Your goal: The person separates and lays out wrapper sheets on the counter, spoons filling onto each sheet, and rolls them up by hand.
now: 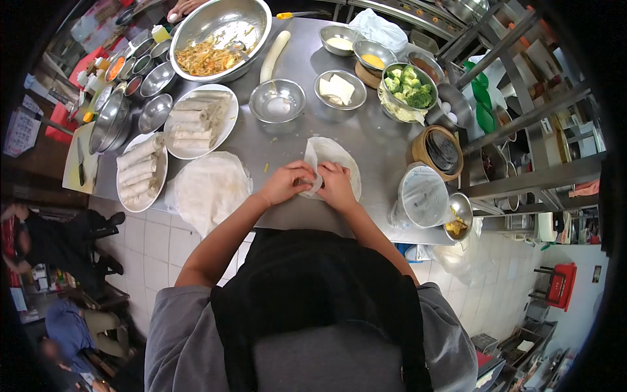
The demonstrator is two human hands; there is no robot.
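While pinching a folded wrapper (341, 155) with narrowed left hand (290, 181) and right hand (336, 183), apparently steadies the fold, the rest flat just beyond; has stacked wrappers (209, 186) left of left hand, presumably for reach.

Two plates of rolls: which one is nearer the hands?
The plate beside the big bowl of shredded food is closer to the left hand; the other plate sits farther left, nearer the cutting board.

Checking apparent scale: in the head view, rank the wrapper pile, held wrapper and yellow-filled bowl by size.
1. Wrapper pile
2. Held wrapper, partly hidden
3. Yellow-filled bowl; it lies farther off, so true size is unsure.
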